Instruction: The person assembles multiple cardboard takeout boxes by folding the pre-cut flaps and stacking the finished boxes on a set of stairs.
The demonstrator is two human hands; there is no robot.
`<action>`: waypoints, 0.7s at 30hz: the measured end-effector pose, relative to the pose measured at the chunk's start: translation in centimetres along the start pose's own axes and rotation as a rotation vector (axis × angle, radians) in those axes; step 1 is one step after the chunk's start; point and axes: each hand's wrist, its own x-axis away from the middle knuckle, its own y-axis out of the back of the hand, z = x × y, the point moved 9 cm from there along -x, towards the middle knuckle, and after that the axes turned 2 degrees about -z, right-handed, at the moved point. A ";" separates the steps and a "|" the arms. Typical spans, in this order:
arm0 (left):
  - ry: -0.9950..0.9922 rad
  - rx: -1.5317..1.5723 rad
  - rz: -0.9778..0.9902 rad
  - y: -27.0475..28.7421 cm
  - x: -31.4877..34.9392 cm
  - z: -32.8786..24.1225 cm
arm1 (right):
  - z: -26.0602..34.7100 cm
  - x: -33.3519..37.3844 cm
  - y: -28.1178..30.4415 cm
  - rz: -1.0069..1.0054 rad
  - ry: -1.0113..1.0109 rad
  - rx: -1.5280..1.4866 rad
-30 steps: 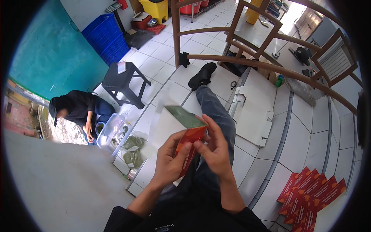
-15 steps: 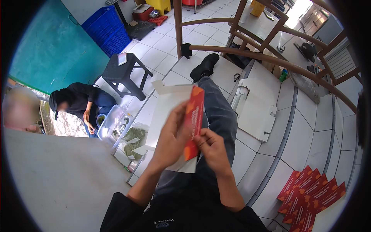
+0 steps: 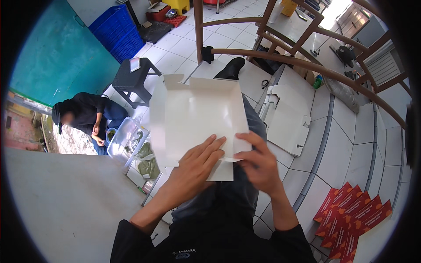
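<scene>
An unfolded-lidded white cardboard box lies across my lap with its plain inner face up. Its far and right walls stand raised, and a flap hangs down at the near edge. My left hand rests on the near part of its base, fingers stretched out flat. At the near right corner my right hand pinches the box wall between thumb and fingers, slightly blurred. The outer printed side of the box is hidden from here.
Flat white cardboard blanks lie on the tiles to my right. Several red printed box pieces are stacked at lower right. To the left are a black stool, a clear plastic tub and a crouching person. A brown railing curves ahead.
The box has turned from its red printed side to its open white inside. My left hand has flattened onto the base, while my right hand has moved to the near right corner.
</scene>
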 end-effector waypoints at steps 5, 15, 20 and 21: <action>0.066 0.178 -0.079 2.1 -0.4 2.2 | -4.9 1.6 1.0 -0.115 -0.093 -0.557; 0.303 0.524 0.062 1.2 -2.2 2.6 | 0.8 -0.5 0.1 -0.110 -0.058 0.043; 0.368 0.514 0.172 2.2 -2.9 2.0 | 0.0 0.8 2.8 -0.464 -0.133 -0.066; 0.295 0.534 0.092 2.1 -2.9 2.4 | 1.0 0.5 2.2 -0.437 -0.057 -0.003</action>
